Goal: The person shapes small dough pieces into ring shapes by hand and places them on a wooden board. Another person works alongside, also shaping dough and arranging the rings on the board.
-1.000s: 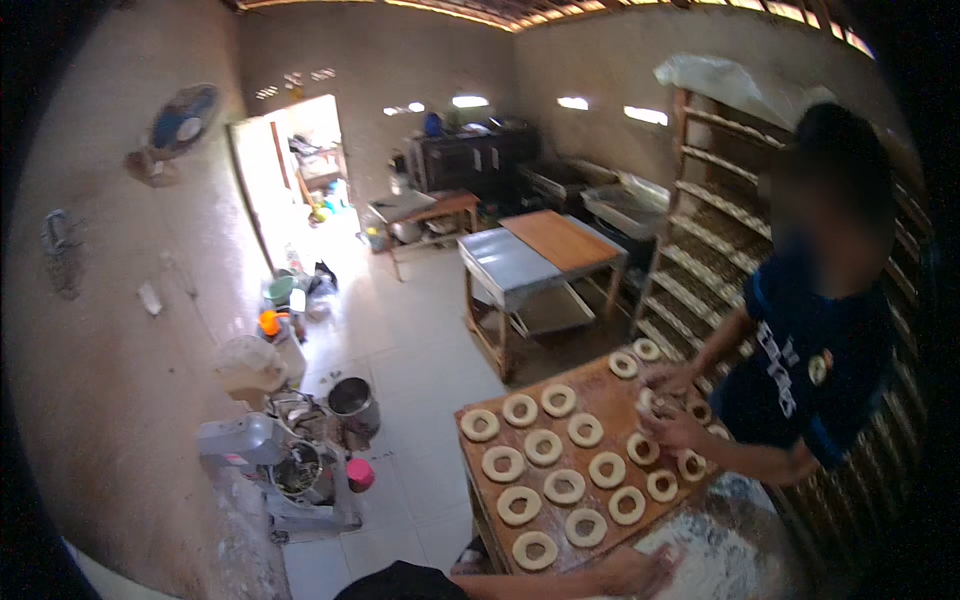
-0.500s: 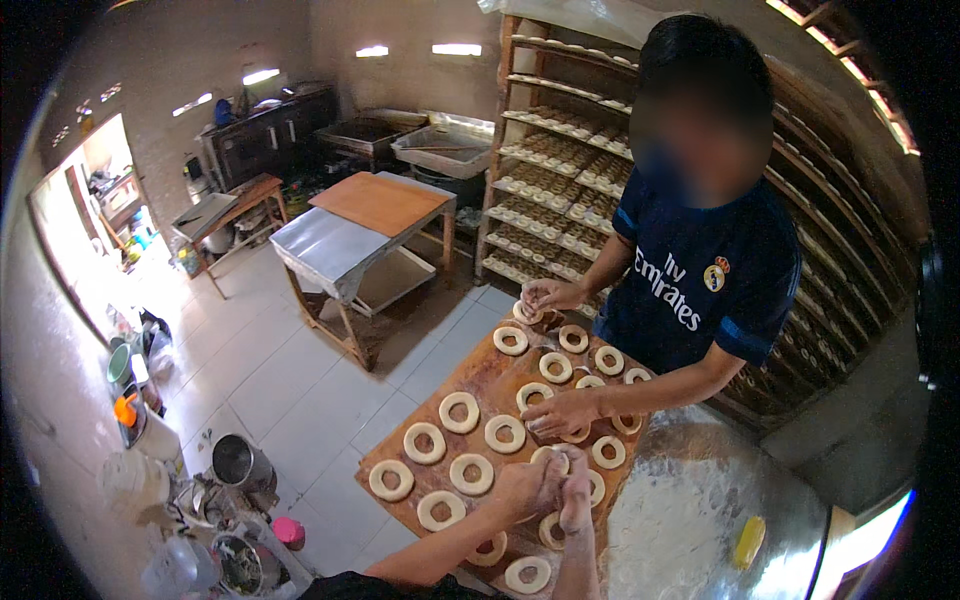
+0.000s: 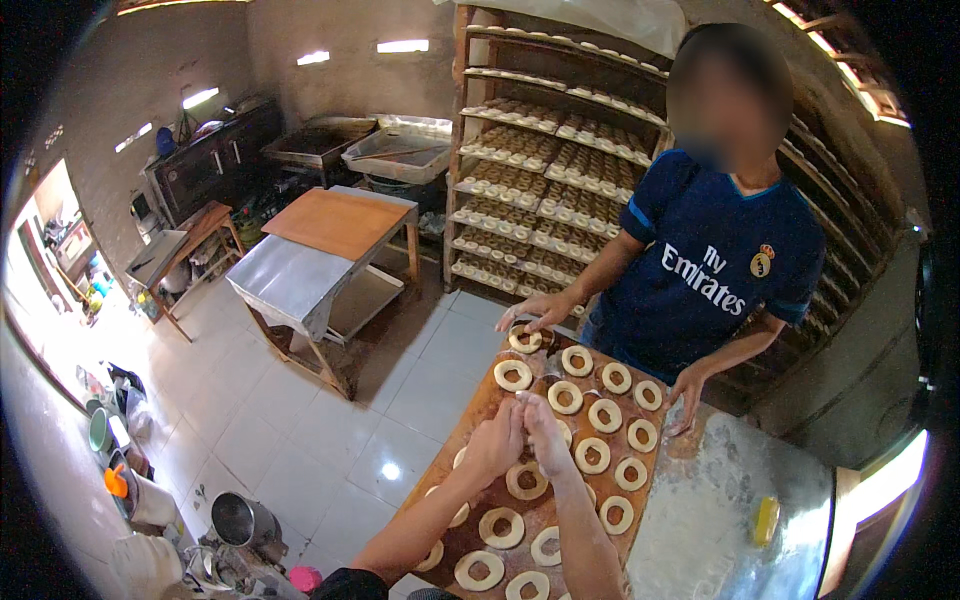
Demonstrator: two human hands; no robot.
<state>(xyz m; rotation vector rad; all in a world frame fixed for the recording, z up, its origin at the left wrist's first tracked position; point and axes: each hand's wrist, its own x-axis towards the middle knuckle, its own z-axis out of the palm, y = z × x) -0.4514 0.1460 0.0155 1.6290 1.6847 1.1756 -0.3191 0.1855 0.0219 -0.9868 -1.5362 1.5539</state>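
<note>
Over the middle of a wooden board covered with pale dough rings, my two hands are close together. My left hand has its fingers curled in, touching the fingers of my right hand, which are also bent and pressed together. Flour whitens my right hand and forearm. What lies between the fingertips, if anything, is hidden. Dough rings surround both hands and show below my wrists. Across the board a person in a dark blue shirt touches a far dough ring with one hand, while the other is at the board's right edge.
Right of the board is a floured metal worktop with a yellow block. Behind stands a tall rack of trays with dough rings. A low table stands at the left; pots and buckets are on the floor at lower left.
My hands have moved farther up the board, still together. The other person's hand has left the middle rings for the board's right edge. The view has shifted, too.
</note>
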